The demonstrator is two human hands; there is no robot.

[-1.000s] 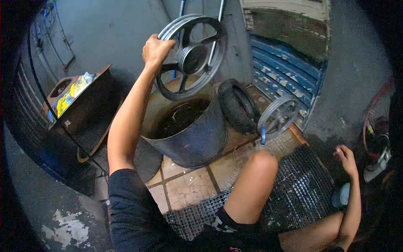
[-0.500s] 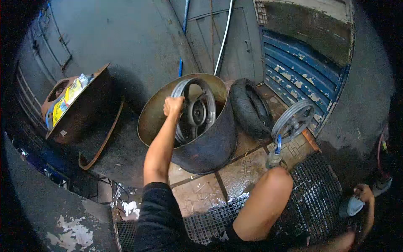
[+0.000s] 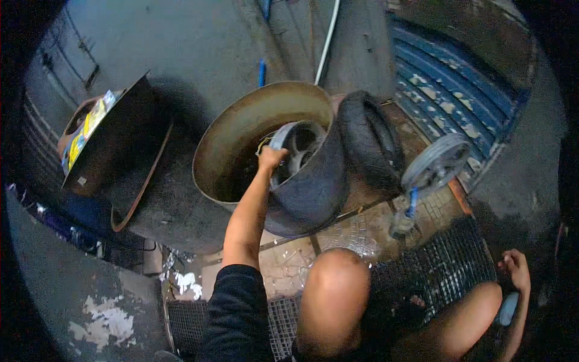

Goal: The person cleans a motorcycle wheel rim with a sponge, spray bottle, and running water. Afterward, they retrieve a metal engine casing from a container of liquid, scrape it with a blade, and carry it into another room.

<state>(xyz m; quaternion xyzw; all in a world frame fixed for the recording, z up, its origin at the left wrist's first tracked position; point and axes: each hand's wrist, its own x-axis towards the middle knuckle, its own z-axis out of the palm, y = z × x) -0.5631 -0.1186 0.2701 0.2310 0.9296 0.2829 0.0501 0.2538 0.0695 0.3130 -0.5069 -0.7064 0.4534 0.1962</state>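
My left hand (image 3: 273, 158) is closed on the edge of a grey motorcycle wheel rim (image 3: 288, 134), which sits low and tilted inside a large round metal drum (image 3: 307, 202). The rim's lower part is hidden by the drum wall. At the far right, my right hand (image 3: 514, 268) is raised with its fingers loosely bent and apart, and nothing shows in it. Just below it is a pale blue-grey object (image 3: 508, 309), partly hidden by the forearm.
A black tyre (image 3: 371, 136) leans beside the drum. Another spoked wheel (image 3: 437, 161) stands near the peeling blue panel (image 3: 446, 96), with a blue-topped bottle-like object (image 3: 405, 223) before it. A rusty tub (image 3: 114, 145) holds bags at left. Black grating (image 3: 446, 259) covers the floor near my knees.
My left hand has lowered the wheel rim deeper into the drum. My right hand has come off the pale object at the right. My view has shifted and both knees now show.
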